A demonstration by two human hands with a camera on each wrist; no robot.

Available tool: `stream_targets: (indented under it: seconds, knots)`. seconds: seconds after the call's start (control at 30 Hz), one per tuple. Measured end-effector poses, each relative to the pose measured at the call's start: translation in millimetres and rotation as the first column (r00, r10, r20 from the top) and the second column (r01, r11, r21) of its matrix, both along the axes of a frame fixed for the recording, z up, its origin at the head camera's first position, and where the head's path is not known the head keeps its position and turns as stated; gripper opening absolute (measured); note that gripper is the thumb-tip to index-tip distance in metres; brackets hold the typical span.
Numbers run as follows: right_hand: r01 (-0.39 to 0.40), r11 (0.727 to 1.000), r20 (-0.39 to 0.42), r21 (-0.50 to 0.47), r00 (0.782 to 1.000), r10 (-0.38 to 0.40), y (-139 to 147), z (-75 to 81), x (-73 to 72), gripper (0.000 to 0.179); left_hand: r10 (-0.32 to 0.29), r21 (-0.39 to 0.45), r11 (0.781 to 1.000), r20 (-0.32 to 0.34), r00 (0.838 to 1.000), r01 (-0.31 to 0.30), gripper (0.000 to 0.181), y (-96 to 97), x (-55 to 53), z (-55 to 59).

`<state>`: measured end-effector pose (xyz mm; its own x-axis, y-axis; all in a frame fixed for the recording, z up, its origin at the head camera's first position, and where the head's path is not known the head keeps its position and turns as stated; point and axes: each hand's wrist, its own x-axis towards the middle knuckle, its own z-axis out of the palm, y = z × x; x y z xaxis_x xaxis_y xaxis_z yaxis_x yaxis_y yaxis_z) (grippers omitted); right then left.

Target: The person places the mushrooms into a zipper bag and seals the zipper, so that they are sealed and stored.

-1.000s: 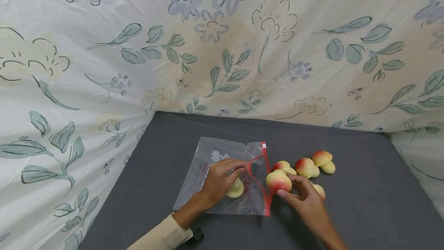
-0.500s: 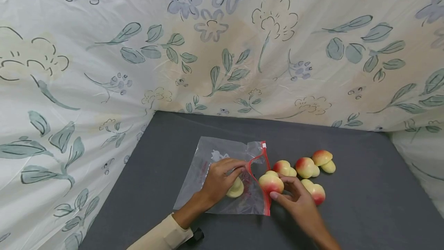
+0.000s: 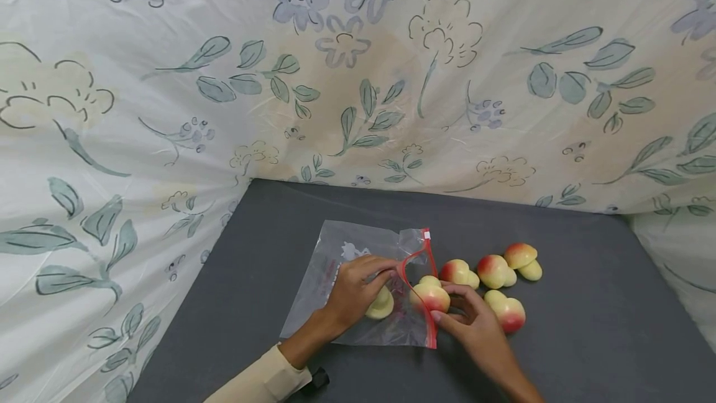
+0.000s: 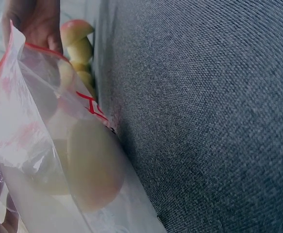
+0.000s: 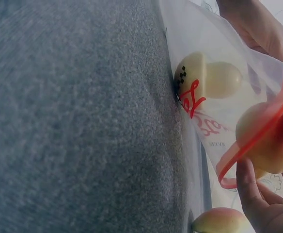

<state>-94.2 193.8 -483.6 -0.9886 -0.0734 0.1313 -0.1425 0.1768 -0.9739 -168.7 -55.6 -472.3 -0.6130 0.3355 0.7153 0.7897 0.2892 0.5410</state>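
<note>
A clear zip bag with a red-edged mouth lies on the dark table, its mouth facing right. My left hand pinches the upper layer near the mouth and holds it raised. My right hand grips a yellow toy mushroom with a red-flushed cap, partly inside the mouth. In the right wrist view the red strip crosses in front of this mushroom. Another toy mushroom sits inside the bag, partly hidden by my left hand; in the right wrist view that mushroom shows whole through the plastic.
Right of the bag lie several more toy mushrooms, among them one beside my right hand and one farther back. A small black object sits by the left sleeve. Flowered cloth hangs behind the dark table.
My right hand has moved left, carrying the toy mushroom from just outside the mouth to partly within it. The mushroom behind that hand is now uncovered. My left hand stays put.
</note>
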Motion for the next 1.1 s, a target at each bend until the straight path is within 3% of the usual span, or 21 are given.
stream_targets:
  seconds: [0.43,0.77,1.1]
  knots:
    - [-0.057,0.998,-0.047,-0.035,0.997,0.055,-1,0.7,-4.4,0.047,-0.007,0.022,1.000,-0.008,1.000,0.007,0.023,0.1,-1.3,0.2]
    - [0.008,1.000,-0.005,-0.014,1.000,-0.008,3,1.6,0.9,0.048,-0.008,0.047,0.999,-0.023,1.000,0.009,0.026,0.2,-2.8,2.3]
    - [0.016,0.998,-0.043,-0.058,0.999,-0.018,12,2.8,4.9,0.047,-0.025,0.067,0.997,-0.011,1.000,0.026,0.025,0.2,-3.3,1.7]
